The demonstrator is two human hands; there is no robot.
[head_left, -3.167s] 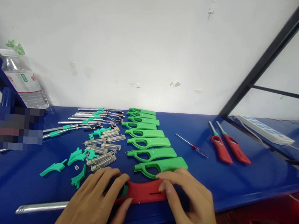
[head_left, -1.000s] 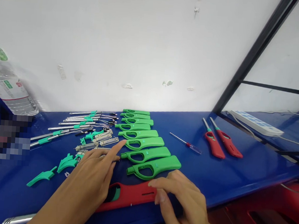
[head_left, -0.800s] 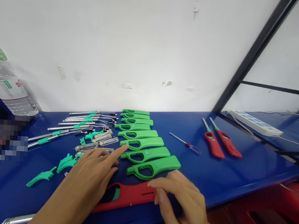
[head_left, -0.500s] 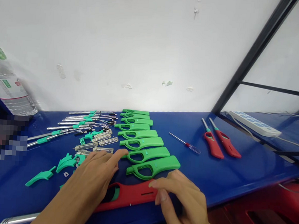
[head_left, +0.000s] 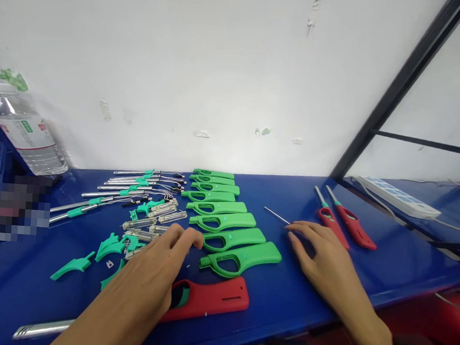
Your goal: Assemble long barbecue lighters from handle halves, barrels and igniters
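A red lighter body with a green trigger lies near the table's front edge. My left hand is over its left end, fingers curled; whether they grip it is hidden. From under my left forearm a metal tube sticks out at the left. My right hand is over the screwdriver, thumb and fingers apart, its fingertips at the shaft; the handle is hidden beneath the hand. Several green half shells form a column in the middle.
Metal tubes with wires, clear fuel tanks and green triggers lie at the left. Two assembled red lighters lie at the right. A bottle, a power strip and a black frame stand around.
My right hand has left the red body's right end and moved right and away to the screwdriver. My left hand stays by the red body. The view has shifted slightly.
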